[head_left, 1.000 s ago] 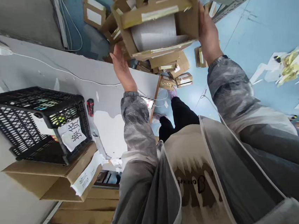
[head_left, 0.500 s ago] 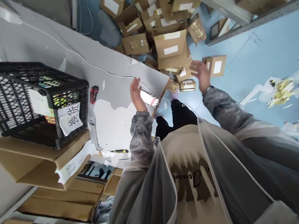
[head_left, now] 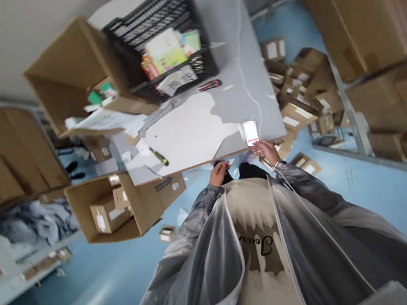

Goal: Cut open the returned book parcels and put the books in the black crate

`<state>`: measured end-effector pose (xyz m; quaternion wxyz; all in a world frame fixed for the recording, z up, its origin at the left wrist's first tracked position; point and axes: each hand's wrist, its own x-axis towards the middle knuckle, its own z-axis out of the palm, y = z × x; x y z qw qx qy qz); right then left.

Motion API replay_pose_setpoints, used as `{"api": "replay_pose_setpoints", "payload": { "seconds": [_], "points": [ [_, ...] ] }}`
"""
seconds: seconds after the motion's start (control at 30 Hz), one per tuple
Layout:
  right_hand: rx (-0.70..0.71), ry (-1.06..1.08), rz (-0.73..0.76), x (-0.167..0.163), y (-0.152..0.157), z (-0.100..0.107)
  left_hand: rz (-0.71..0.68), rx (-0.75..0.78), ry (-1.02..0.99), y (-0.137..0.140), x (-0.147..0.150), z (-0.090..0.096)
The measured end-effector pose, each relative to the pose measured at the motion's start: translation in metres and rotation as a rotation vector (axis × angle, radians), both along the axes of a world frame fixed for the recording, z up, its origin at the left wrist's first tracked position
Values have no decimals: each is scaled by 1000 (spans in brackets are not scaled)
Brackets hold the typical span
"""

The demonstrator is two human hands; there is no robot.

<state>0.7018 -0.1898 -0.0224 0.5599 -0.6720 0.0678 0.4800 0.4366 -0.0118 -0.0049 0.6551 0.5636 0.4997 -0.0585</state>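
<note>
A phone [head_left: 251,133] with a lit white screen lies near the front edge of the table [head_left: 183,130]. My right hand [head_left: 266,152] is at its lower end, fingers stretched toward it and overlapping its edge; I cannot tell whether they press on it. My left hand [head_left: 220,173] hovers just in front of the table edge, its fingers drawn together with nothing visible in them. A white cable [head_left: 244,72] runs along the table toward the phone.
A black plastic crate [head_left: 209,65] with packets stands beside an open cardboard box [head_left: 62,75]. A red-black cutter [head_left: 209,85] and a yellow-black cutter [head_left: 159,157] lie on the table. Another open box [head_left: 111,235] is at the left; parcels [head_left: 300,109] are piled at the right.
The view has turned, bringing the table in front of me. My right hand has come from beyond the table to the phone. My left hand has left the phone's side and its fingers have closed.
</note>
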Motion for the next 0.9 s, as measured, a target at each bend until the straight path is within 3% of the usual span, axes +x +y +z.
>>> {"api": "replay_pose_setpoints", "payload": {
  "seconds": [0.23,0.37,0.5,0.57,0.6,0.67,0.73,0.8,0.9],
  "points": [
    [5,-252,291,25,107,23,397,36,-88,26,-80,1],
    [47,-366,373,-2,174,50,507,-14,-150,45,-132,-3],
    [-34,-431,449,-93,227,69,558,-43,-206,72,-199,-5],
    [-97,-414,625,-159,247,69,621,-32,-228,86,-239,-5],
    [-119,-386,751,-194,255,67,664,-26,-231,93,-261,-4],
    [-220,-354,1278,-260,268,62,768,-19,-208,102,-304,-5],
    [-197,-343,1495,-316,279,58,886,-22,-144,109,-346,-5],
    [-141,-357,1593,-357,290,56,989,-34,-73,113,-384,-5],
    [-15,-430,1618,-392,309,59,1072,-52,-35,119,-432,-5]
  ]
}}
